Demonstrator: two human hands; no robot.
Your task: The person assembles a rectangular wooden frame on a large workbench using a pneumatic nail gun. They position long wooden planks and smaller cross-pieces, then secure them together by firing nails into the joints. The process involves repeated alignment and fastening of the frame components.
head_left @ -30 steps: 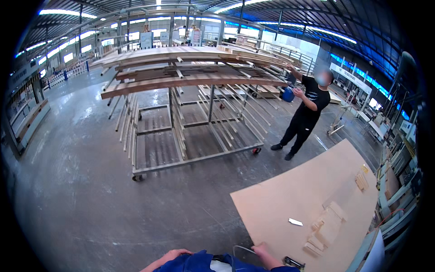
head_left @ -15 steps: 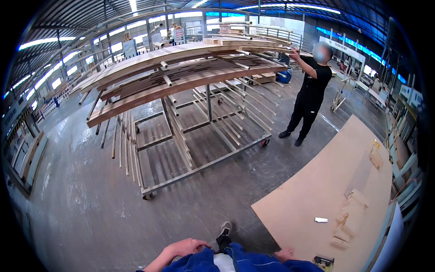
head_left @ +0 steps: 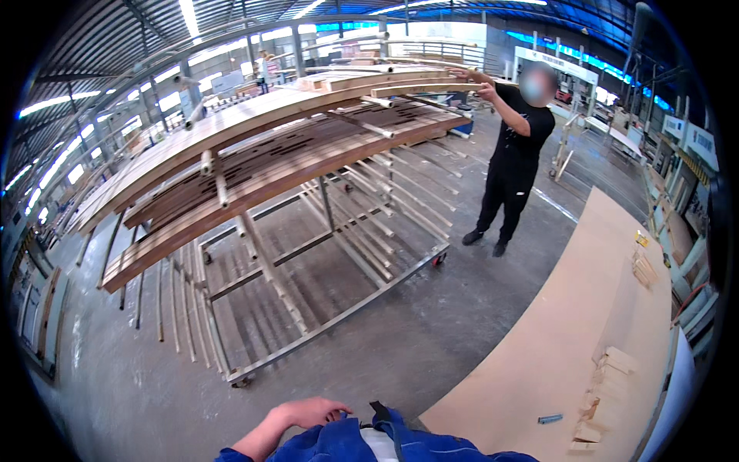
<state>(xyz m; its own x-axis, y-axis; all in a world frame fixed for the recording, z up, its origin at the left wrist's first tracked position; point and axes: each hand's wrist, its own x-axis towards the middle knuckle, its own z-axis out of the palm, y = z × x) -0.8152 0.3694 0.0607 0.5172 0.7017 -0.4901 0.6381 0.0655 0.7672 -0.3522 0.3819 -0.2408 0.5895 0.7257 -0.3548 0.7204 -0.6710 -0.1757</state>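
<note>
The left hand is at the front of the blue jacket. Its fingers bend down, but I can't tell if they pinch the cloth. The right hand is out of view. The boards lie on the rack, ahead of the left hand and well apart from it. A worker has both hands at their right end. By that end, a blue drum peeks out; its inside is hidden. Wood bits lie near the right edge of the counter.
</note>
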